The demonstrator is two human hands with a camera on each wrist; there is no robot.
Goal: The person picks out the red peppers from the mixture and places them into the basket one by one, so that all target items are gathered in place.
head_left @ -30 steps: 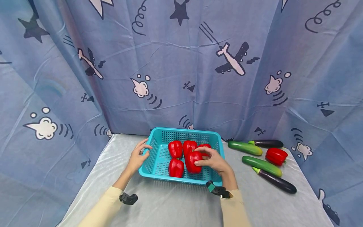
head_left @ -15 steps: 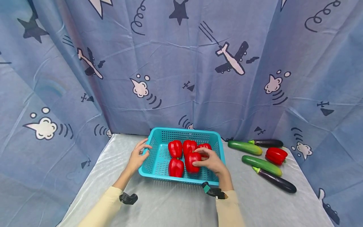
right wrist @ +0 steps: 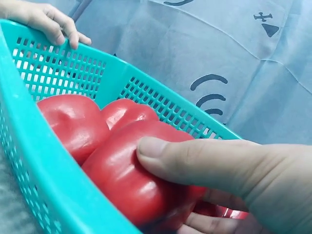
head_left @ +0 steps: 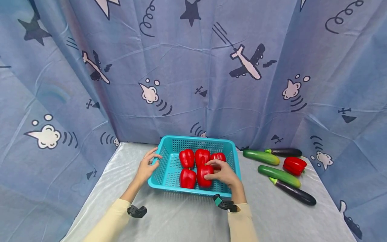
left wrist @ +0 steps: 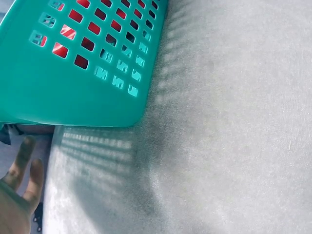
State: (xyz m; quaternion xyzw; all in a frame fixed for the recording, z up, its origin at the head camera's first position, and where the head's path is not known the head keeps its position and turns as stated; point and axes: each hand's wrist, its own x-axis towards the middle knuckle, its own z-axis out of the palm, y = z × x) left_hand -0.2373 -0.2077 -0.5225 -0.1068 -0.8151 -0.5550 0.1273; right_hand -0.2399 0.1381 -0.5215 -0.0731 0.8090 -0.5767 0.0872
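In the head view, my right hand holds a red bell pepper inside the turquoise plastic basket. Its thumb presses the near side, as the right wrist view shows of the same pepper; the other fingers are partly hidden behind it. Beside it sits a front-left red pepper. Behind them lie a back-left pepper, a back-middle pepper and a back-right pepper, partly covered by my hand. My left hand rests relaxed fingertips on the basket's left rim.
Right of the basket lie two green zucchini, one behind and one in front. Near them are a rear eggplant, a front eggplant and a loose red pepper. A patterned curtain hangs behind the table.
My right hand has moved slightly left and toward me with the pepper, which now sits beside the front-left one. More of the back-right pepper shows. My left hand has stayed put.
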